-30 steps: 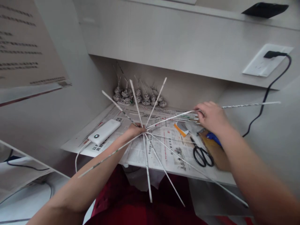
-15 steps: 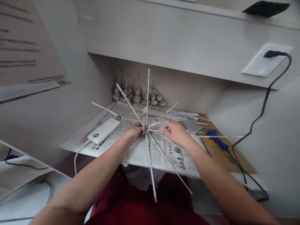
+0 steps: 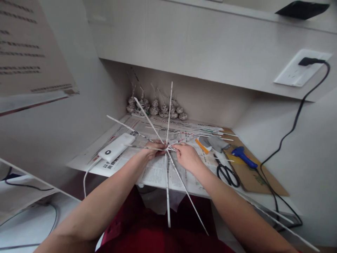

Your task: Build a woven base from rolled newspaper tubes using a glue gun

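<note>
Thin rolled newspaper sticks (image 3: pixel 149 121) radiate like spokes from a small crossed centre (image 3: pixel 167 147) above the newspaper-covered shelf. My left hand (image 3: pixel 156 149) pinches this centre from the left side. Close on the right, my right hand (image 3: pixel 183 153) has its fingers pinched on a paper stick beside the centre. One stick points up toward the back, others reach left, and two long ones (image 3: pixel 169 189) hang toward my lap. The fingertips partly hide the crossing itself.
Small woven gourd shapes (image 3: pixel 154 107) line the back. A white power bank (image 3: pixel 117 147) lies left. Loose paper sticks (image 3: pixel 207 129), black scissors (image 3: pixel 228 175) and a blue glue gun (image 3: pixel 243 157) lie right, the gun on cardboard (image 3: pixel 263 179). A black cable (image 3: pixel 285 137) hangs from a wall socket.
My right hand has moved left and closer to the centre, uncovering the scissors and an orange-edged piece. The spokes have turned slightly, and one stick now points left across my left hand.
</note>
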The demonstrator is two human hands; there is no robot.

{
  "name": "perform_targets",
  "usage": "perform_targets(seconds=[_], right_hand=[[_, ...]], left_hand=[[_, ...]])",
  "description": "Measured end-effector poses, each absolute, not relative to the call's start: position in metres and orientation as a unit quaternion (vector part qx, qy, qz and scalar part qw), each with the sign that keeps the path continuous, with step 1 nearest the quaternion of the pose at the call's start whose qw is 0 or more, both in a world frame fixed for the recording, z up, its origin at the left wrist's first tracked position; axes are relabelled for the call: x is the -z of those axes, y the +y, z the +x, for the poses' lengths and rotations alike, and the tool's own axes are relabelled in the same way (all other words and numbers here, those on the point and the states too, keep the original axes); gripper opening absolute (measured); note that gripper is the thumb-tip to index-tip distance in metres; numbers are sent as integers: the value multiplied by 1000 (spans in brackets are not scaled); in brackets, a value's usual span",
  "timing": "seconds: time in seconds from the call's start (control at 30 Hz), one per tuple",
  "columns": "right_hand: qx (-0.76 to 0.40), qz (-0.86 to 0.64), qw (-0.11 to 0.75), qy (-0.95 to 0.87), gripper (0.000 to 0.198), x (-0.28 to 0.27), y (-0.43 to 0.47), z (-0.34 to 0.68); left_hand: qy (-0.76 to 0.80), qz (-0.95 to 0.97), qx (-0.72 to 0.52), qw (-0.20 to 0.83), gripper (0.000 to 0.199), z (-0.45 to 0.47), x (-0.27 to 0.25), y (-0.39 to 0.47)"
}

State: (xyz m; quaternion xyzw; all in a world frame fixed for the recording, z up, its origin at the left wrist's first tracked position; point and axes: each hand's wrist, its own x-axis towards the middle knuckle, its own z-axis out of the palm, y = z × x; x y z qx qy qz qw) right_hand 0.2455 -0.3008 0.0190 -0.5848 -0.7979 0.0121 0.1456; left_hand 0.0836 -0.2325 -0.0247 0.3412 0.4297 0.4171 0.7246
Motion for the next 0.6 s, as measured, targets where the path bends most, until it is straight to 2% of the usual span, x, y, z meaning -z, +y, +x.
perform_targets(seconds=[0.3,0.47,0.6], right_hand=[[3,-585,117,-803,39,-16,-307,234],[6,-575,111,-810,39,-11,-311,229],[4,-575,107,-811,41,-6,-312,230]], left_hand=[[475,336,-450,678,18,91,23,-234],[470,335,-461,674,14,90,24,-235],[462,341,-453,682,19,87,25,-235]])
